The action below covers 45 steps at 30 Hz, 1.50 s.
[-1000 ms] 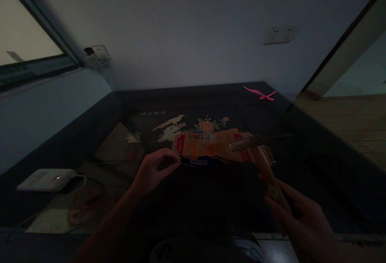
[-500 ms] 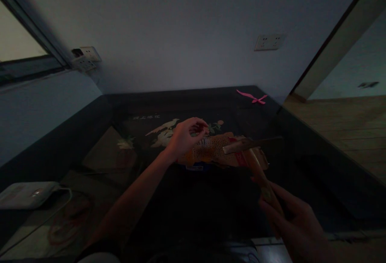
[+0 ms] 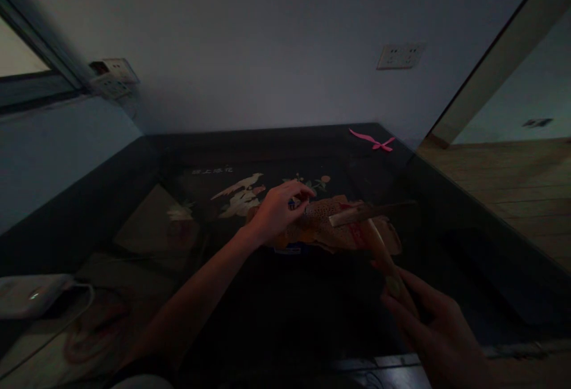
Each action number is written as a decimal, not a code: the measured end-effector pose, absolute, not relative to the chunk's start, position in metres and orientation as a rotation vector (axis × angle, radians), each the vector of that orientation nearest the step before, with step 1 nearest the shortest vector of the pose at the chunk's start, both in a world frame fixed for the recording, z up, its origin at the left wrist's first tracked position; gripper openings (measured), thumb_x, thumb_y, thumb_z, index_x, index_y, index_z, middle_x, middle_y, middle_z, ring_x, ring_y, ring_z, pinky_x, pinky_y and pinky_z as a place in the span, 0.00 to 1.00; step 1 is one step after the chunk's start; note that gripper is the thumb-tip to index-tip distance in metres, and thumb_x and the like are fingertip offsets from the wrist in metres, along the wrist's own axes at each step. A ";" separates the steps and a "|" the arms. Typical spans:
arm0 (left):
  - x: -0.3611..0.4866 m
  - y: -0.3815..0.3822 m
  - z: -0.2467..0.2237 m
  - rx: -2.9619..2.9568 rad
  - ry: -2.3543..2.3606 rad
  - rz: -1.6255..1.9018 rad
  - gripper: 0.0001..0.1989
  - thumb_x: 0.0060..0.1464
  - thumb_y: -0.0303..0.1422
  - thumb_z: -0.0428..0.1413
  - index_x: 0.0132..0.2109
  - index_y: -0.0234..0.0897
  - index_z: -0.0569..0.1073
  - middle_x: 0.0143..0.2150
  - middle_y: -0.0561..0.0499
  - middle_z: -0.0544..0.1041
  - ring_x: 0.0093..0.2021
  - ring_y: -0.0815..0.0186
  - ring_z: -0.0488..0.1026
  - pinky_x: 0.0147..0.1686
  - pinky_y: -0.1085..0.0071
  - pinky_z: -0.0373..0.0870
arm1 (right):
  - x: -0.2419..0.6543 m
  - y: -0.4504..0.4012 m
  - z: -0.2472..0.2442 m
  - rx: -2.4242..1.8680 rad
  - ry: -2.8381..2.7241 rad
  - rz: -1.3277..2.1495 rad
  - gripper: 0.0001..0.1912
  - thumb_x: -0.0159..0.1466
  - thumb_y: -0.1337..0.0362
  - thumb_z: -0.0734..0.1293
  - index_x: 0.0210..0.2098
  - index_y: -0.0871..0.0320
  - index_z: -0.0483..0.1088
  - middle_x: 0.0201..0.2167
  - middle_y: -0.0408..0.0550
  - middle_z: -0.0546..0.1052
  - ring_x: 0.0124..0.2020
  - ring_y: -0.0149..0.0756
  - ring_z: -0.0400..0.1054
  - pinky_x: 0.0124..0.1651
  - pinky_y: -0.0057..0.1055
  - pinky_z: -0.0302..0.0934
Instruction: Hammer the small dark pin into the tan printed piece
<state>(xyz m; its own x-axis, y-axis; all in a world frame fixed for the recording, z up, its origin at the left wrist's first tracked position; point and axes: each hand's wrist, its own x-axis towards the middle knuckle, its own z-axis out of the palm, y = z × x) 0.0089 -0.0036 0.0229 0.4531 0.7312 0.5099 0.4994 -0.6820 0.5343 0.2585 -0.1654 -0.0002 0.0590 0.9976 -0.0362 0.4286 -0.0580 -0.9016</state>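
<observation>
My right hand (image 3: 432, 317) is wrapped round the wooden handle of a hammer (image 3: 379, 246). Its dark, long head hangs tilted over the right part of a brown, dotted piece that looks like cardboard (image 3: 328, 216). Just left of the hammer head, my left hand (image 3: 281, 207) is over this piece, thumb and forefinger pinched together at its surface. Something small may be between those fingertips, but the dim light hides what it is. A blue patch (image 3: 289, 250) shows under the piece's near edge.
All this is on a dark table (image 3: 285, 300) with a bird-and-flower picture. A pink ribbon (image 3: 377, 144) lies at the back right. To the left sits a white device (image 3: 33, 295) with a cable. Sockets (image 3: 400, 56) are on the wall behind.
My left hand has moved slightly right and down, and its thumb and forefinger are closer together. The hammer stays almost in place. The view has shifted a little.
</observation>
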 end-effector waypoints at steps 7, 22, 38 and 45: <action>0.009 -0.004 0.022 2.409 1.049 1.037 0.06 0.53 0.24 0.56 0.38 0.37 0.74 0.37 0.51 0.77 0.37 0.67 0.74 0.39 0.72 0.70 | 0.260 -0.166 -0.007 -1.595 -1.435 0.936 0.22 0.57 0.56 0.69 0.51 0.54 0.74 0.21 0.41 0.75 0.13 0.30 0.63 0.11 0.22 0.57; 0.009 -0.008 0.016 2.297 1.298 0.923 0.08 0.52 0.28 0.57 0.41 0.41 0.74 0.36 0.53 0.80 0.37 0.64 0.77 0.39 0.69 0.71 | 0.252 -0.127 0.075 -1.500 -1.891 0.687 0.24 0.59 0.57 0.65 0.53 0.58 0.71 0.15 0.41 0.70 0.11 0.32 0.62 0.11 0.25 0.57; 0.012 -0.008 0.016 2.214 1.453 0.786 0.06 0.51 0.32 0.58 0.38 0.39 0.74 0.35 0.52 0.80 0.34 0.64 0.77 0.34 0.71 0.68 | 0.242 -0.099 0.080 -1.288 -2.313 0.325 0.20 0.62 0.68 0.61 0.53 0.58 0.68 0.47 0.53 0.78 0.43 0.43 0.75 0.44 0.36 0.71; 0.012 -0.009 0.018 2.227 1.470 0.720 0.10 0.51 0.32 0.59 0.43 0.39 0.75 0.36 0.51 0.80 0.36 0.61 0.77 0.35 0.70 0.69 | 0.240 -0.093 0.078 -1.296 -2.435 0.288 0.23 0.63 0.68 0.60 0.57 0.56 0.65 0.51 0.52 0.76 0.43 0.45 0.75 0.42 0.37 0.72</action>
<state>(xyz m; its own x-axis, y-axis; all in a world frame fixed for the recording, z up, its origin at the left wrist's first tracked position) 0.0123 -0.0089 0.0183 0.3231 0.9231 0.2085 0.7308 -0.3833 0.5648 0.2403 -0.0933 0.0779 -0.5107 0.8306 0.2220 0.7557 0.5568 -0.3447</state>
